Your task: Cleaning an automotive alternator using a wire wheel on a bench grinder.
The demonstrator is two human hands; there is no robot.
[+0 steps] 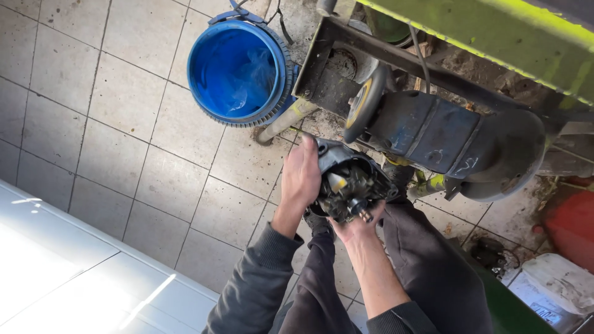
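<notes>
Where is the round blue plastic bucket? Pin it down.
In the head view, the round blue plastic bucket stands on the tiled floor at upper centre-left, just left of the grimy bench grinder, above the left hand.

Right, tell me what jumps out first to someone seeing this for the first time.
Dead centre, the left hand and right hand hold a black, greasy machine part between them, a short shaft sticking out of it toward the camera. Above it to the left, a bright blue bucket stands on the tiled floor. To the right sits a heavy blue-grey bench grinder, its wheel facing the part.
</notes>
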